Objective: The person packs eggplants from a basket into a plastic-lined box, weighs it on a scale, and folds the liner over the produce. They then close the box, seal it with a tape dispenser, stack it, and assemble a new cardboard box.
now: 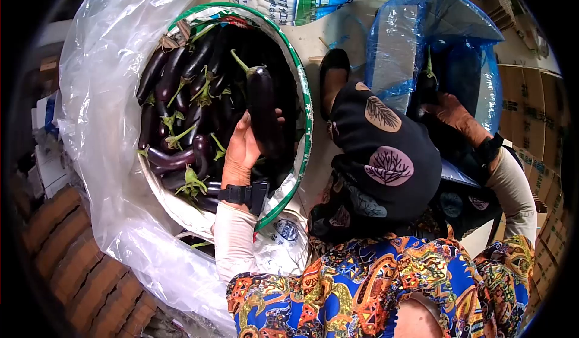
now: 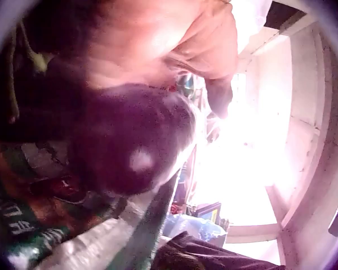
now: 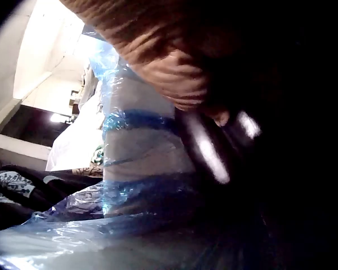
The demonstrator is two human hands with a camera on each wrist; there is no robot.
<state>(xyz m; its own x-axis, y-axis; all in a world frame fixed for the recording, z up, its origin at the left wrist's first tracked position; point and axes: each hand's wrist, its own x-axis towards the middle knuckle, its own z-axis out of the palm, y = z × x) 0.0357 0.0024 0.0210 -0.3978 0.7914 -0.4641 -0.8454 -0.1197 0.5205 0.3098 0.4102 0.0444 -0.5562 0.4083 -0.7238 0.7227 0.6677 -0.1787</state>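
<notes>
My left hand (image 1: 241,148) grips a dark purple eggplant (image 1: 263,105) above the left side's heap, its green stem pointing away from me. Fingertips show past its right side. In the left wrist view the rounded end of this eggplant (image 2: 132,140) is close to the camera. Many more eggplants (image 1: 181,114) fill a round white sack with a green rim (image 1: 309,105). On the right, my right hand (image 1: 452,116) reaches into a box lined with blue plastic (image 1: 392,54) and holds an eggplant (image 1: 427,87). Deep shadow hides part of that hand in the right wrist view, beside shiny eggplants (image 3: 205,146).
Clear plastic sheeting (image 1: 102,114) surrounds the sack's left side. Between sack and box are my knee in dark patterned cloth (image 1: 386,139) and a dark shoe (image 1: 335,60). Stacked cartons (image 1: 531,105) stand at the right; a printed sack (image 1: 295,0) lies at the back.
</notes>
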